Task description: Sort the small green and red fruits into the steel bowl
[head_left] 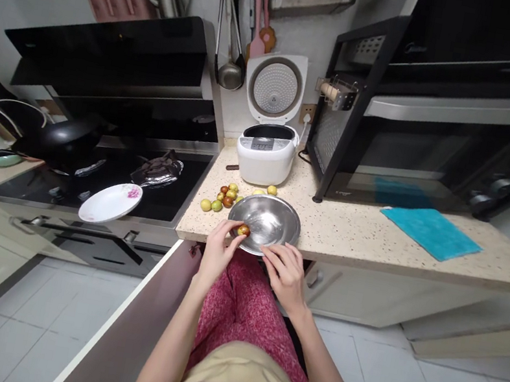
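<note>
A shiny metal bowl stands at the counter's front edge. My left hand is closed, pinching a brown and yellow-green jujube between thumb and fingers over the bowl's left side. At the bowl's near rim is my right hand, its thumb and fingertips touching or very near the metal; its fingers look closed on the rim. Several green and brown jujubes lie on the counter left of the bowl. Another yellowish jujube sits behind it.
Behind the bowl, a white rice cooker has its lid up. A white plate overhangs the stove edge. To the right are an oven and a blue cloth. A cabinet door stands ajar beside my legs.
</note>
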Tool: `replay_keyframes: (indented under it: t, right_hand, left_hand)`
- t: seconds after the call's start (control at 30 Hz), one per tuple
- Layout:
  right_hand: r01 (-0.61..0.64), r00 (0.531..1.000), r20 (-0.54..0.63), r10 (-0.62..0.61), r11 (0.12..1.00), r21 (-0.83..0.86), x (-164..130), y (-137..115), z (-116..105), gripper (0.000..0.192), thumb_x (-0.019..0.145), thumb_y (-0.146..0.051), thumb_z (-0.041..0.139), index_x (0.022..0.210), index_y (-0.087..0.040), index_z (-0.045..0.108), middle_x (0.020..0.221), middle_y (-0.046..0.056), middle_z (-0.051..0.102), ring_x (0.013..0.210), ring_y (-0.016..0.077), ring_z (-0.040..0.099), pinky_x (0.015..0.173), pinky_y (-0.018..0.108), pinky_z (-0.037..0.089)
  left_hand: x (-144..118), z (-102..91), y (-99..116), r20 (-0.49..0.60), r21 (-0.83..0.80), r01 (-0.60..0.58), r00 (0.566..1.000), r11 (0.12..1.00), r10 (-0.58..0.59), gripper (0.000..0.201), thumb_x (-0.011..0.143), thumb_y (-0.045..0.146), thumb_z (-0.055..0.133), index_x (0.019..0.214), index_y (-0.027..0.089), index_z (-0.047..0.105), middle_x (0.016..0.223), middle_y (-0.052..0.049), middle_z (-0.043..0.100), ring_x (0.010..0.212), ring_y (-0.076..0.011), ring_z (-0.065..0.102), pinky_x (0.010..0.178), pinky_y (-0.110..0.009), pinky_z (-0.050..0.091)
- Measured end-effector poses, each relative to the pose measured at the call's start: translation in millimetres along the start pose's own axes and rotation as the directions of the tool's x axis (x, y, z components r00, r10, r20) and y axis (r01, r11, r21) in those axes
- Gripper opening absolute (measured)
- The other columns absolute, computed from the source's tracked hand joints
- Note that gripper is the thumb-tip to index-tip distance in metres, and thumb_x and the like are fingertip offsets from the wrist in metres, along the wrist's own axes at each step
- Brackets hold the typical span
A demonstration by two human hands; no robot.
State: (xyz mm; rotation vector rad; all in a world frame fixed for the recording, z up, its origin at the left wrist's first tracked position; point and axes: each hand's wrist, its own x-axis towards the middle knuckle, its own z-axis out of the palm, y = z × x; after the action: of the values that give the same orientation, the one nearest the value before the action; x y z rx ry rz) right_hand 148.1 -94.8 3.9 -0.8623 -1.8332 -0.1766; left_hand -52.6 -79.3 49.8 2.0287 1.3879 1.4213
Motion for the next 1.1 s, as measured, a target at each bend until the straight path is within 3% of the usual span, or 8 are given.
replay_keyframes:
  t: [0.27,0.43,0.63,0.73,0.9,1.1]
  right_hand:
    - [0.020,1.000,-0.007,-0.020,1.000,0.016,-2,0,4,0.027,0.100,-0.011,0.060,0.121,-0.023,0.073,0.101,0.005,0.077,0.098,0.0189,0.072,0.105,0.044,0.052]
    - [0.016,1.000,-0.017,-0.015,1.000,0.011,-2,3,4,0.024,0.101,-0.012,0.060,0.119,-0.022,0.073,0.101,0.005,0.077,0.096,0.0182,0.072,0.104,0.045,0.052]
    - [0.032,0.999,-0.040,-0.032,0.999,-0.009,-3,6,3,0.022,0.102,-0.013,0.059,0.118,-0.021,0.073,0.102,0.005,0.077,0.098,0.0184,0.072,0.103,0.044,0.053]
    - [0.019,0.999,-0.045,-0.018,1.000,0.000,-3,7,2,0.023,0.102,-0.013,0.060,0.118,-0.022,0.073,0.102,0.005,0.077,0.097,0.0185,0.072,0.103,0.044,0.053]
    - [-0.007,0.998,-0.058,0.009,0.999,0.036,-3,8,1,0.026,0.101,-0.012,0.061,0.120,-0.024,0.073,0.102,0.005,0.077,0.097,0.0188,0.072,0.103,0.045,0.053]
    - [-0.017,0.997,-0.071,0.021,0.998,0.055,-3,7,3,0.029,0.100,-0.012,0.061,0.121,-0.026,0.074,0.102,0.004,0.077,0.097,0.0191,0.072,0.102,0.045,0.054]
  left_hand:
    - [9,-10.7,1,0.191,0.128,0.041,0.980,0.991,-0.065,0.016,0.094,0.017,0.067,0.110,0.020,0.071,0.109,-0.008,0.074,0.101,-0.0240,0.070,0.095,-0.037,0.052]
    - [11,-6.5,2,0.198,0.202,0.021,0.978,0.979,-0.062,0.014,0.095,0.019,0.067,0.109,0.020,0.072,0.112,-0.007,0.076,0.107,-0.0265,0.070,0.100,-0.042,0.050]
    - [5,-2.5,0,0.157,0.161,-0.022,0.988,0.987,-0.004,0.016,0.098,0.020,0.063,0.111,0.021,0.072,0.113,-0.008,0.076,0.108,-0.0261,0.070,0.101,-0.043,0.051]
    - [1,-0.3,0,0.103,0.103,-0.065,0.993,0.993,0.055,0.017,0.100,0.023,0.061,0.114,0.021,0.071,0.117,-0.009,0.074,0.112,-0.0253,0.069,0.103,-0.042,0.052]
    - [0,-2.5,-7,-0.099,0.087,-0.107,0.988,0.990,0.115,0.025,0.102,0.027,0.059,0.126,0.023,0.067,0.130,-0.011,0.066,0.126,-0.0244,0.063,0.112,-0.042,0.049]
    - [4,-15.6,-47,-0.267,0.139,-0.009,0.962,0.990,0.046,0.034,0.102,0.033,0.058,0.134,0.024,0.062,0.135,-0.013,0.059,0.133,-0.0271,0.058,0.116,-0.048,0.048]
